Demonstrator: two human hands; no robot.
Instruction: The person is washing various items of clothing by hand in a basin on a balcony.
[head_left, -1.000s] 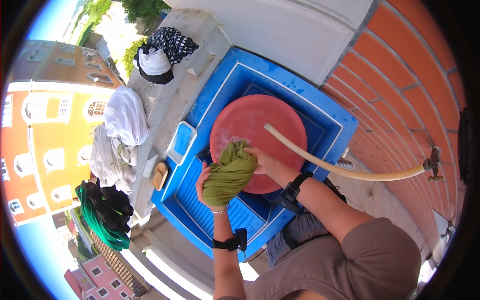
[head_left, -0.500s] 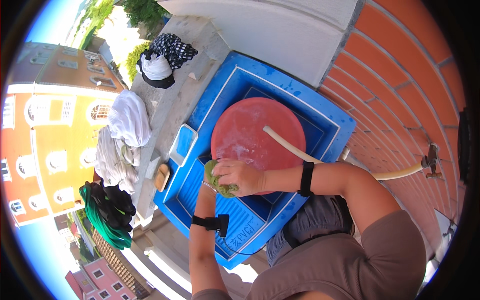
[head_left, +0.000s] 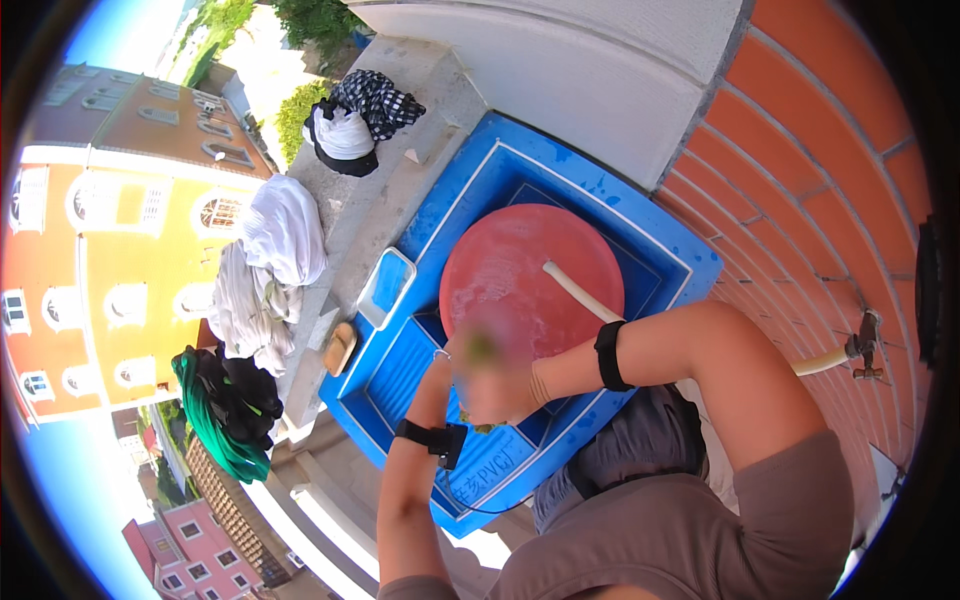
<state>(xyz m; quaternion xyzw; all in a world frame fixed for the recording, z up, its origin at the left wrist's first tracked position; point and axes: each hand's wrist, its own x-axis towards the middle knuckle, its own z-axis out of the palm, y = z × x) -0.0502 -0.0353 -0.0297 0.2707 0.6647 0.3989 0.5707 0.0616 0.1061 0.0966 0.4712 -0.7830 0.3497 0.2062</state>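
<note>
A bunched green cloth [head_left: 482, 350] is gripped between my two hands, over the washboard side of a blue plastic sink [head_left: 560, 150]. My right hand [head_left: 512, 392] is closed round it, with a green end poking out below. My left hand [head_left: 462, 352] is closed on the cloth from the other side, partly hidden and smeared by motion. A red basin [head_left: 590, 240] with water sits in the sink just beyond my hands. The end of a cream hose [head_left: 580, 290] lies over the basin, passing behind my right forearm to a wall tap [head_left: 866, 345].
On the concrete ledge to the left lie a checked and white cloth bundle [head_left: 345, 135], white cloth [head_left: 283, 230], beige cloth [head_left: 245, 310] and green and black cloth [head_left: 225, 410]. A scrub brush [head_left: 340, 350] and a white-rimmed tray [head_left: 387, 290] are near the sink's left edge. A brick wall [head_left: 790, 170] rises on the right.
Both hands have moved slightly right and toward me with the green cloth, and now blur. More of the cloth is covered by the fingers. The whole view has shifted a little.
</note>
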